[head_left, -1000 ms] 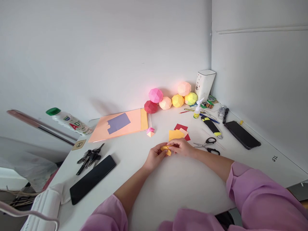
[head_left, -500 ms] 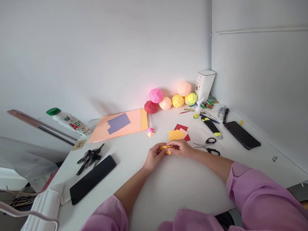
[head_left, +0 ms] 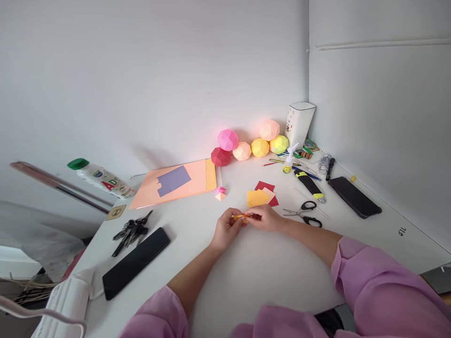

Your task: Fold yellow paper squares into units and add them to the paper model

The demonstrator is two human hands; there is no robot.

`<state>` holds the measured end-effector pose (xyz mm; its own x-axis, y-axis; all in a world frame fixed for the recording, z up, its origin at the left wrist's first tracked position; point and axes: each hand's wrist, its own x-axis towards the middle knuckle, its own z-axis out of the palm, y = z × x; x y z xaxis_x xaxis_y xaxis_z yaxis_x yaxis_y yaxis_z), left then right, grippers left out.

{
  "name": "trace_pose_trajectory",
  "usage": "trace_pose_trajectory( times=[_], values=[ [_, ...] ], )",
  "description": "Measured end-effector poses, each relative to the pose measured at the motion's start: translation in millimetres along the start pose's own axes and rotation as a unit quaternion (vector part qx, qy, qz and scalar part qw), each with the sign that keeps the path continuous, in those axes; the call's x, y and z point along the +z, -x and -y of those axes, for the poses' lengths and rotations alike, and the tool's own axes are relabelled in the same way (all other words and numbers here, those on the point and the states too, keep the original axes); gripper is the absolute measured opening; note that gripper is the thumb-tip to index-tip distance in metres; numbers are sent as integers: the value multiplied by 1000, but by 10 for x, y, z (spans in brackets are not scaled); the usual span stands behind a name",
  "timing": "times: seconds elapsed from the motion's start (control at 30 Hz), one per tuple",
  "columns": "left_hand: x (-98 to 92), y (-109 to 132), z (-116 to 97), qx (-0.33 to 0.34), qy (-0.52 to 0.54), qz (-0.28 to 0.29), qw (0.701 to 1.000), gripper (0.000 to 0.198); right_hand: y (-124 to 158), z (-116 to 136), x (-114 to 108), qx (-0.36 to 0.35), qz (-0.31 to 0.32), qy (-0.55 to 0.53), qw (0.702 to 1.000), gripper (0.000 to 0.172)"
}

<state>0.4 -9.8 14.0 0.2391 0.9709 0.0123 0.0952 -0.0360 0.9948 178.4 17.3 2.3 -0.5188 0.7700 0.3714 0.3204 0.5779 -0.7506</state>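
White walls (head_left: 169, 84) meet in a corner behind a pale tabletop (head_left: 268, 281), which stretches wide around the person. On its left half lie peach sheets (head_left: 195, 180) with a notched purple paper (head_left: 174, 180) on top, and nearer the person sits a black phone (head_left: 136, 263). Along the back I count six faceted paper balls (head_left: 228, 140), which look complete. Scissors (head_left: 299, 213) lie to the right, blades slightly apart; a nozzle bottle (head_left: 288, 166) stands upright beyond them. Loose paper squares (head_left: 258, 197) in yellow, red and peach overlap just past the hands, flat and apparently not yet folded. A little pink-and-peach faceted piece (head_left: 220, 194) rests just beside the sheets; I take it for a part already made. Smallest is the orange paper piece (head_left: 238, 217), near the middle: the fingers of the left hand (head_left: 227, 230) and right hand (head_left: 268, 218) pinch it between them, covering much of it. It seems partly folded, with shaping left.
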Motion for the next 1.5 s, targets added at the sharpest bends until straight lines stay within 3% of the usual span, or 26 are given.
trace_pose_trajectory(
  times=[0.27,0.57,0.83,1.03,1.17,1.5],
  values=[
    [-3,22,-34,5,-58,1,998,25,-4,9,-11,9,1,-10,1000,17],
    [-9,4,40,48,7,9,999,22,-30,66,-71,69,3,-80,994,15],
    [-11,-5,59,23,13,7,1000,20,-14,33,-67,111,13,-145,983,19],
    [-28,-18,83,138,-22,-28,990,12,-23,63,-84,119,13,-141,983,24],
    [-40,-27,84,175,-52,-40,982,11,-24,63,-88,129,15,-148,980,27],
    [-33,-3,29,126,-44,-32,991,12,-8,16,-72,138,10,-171,975,30]
  ],
)
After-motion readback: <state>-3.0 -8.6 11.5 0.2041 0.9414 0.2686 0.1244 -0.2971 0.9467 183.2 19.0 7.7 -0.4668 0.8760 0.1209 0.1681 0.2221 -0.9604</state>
